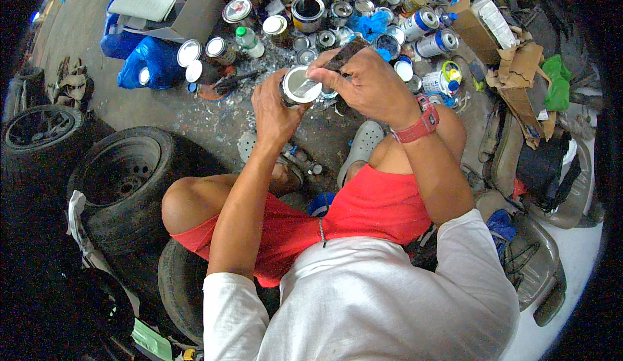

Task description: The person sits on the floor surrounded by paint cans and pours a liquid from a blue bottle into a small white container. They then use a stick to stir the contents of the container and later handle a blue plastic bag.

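One small metal can (297, 86) with a pale, shiny lid is held up in front of the person, above the dirty floor between the knees. The left hand (272, 109) is wrapped around the side of the can, fingers closed on it. The right hand (366, 82) is closed around a dark flat tool (342, 56), and the light-coloured end of this tool lies on the lid of the can. On the right wrist there is a red watch (422, 122). The person sits low in red shorts (376, 205) and a white shirt (363, 296). Behind the hands many paint cans (363, 4) stand close together on the floor, some open, some with blue and white labels. A blue plastic bag (150, 59) and a grey box (188, 10) lie to the left, and two black tyres (123, 179) are near the left knee. Torn cardboard (513, 69) is at the right.
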Available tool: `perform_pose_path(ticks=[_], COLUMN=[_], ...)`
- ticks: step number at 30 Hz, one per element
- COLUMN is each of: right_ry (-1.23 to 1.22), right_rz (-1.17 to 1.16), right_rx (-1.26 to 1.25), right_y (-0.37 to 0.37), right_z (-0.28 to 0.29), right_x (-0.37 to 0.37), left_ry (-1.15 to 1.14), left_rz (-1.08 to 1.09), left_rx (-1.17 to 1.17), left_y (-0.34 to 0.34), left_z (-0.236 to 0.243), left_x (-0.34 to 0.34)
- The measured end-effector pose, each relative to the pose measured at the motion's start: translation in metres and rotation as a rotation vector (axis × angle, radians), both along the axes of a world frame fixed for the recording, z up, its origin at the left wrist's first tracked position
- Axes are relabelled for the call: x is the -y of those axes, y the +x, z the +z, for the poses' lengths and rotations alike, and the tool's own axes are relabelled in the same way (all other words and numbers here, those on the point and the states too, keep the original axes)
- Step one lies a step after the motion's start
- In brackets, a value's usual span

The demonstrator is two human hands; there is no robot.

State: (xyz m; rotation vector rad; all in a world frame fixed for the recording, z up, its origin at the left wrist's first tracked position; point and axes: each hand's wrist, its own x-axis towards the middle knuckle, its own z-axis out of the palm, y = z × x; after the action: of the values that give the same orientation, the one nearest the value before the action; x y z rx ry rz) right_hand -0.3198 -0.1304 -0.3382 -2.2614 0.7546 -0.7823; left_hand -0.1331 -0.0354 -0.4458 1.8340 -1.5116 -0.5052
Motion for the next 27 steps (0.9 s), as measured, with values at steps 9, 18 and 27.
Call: perform_pose_path(ticks=[9,18,27], right_ry=[-0.127,-0.032,-0.129], right_rz=[-0.003,0.010,0.017], right_rx=[0.011,-0.009,-0.029], right_y=[-0.0029,-0.0017,-0.0043], right_z=[-0.0029,0.0006,0.0014], right_x=[0.0019,0.0018,0.0015], left_ry=[-0.056,-0.073,-0.065], left_rz=[-0.013,0.000,-0.007], left_rx=[0.002,-0.011,-0.010], left_y=[-0.0018,-0.0015,-0.0017], left_z=[0.0006,-0.0042,-0.0005], left_x=[-0.0004,-0.0006,-0.0011])
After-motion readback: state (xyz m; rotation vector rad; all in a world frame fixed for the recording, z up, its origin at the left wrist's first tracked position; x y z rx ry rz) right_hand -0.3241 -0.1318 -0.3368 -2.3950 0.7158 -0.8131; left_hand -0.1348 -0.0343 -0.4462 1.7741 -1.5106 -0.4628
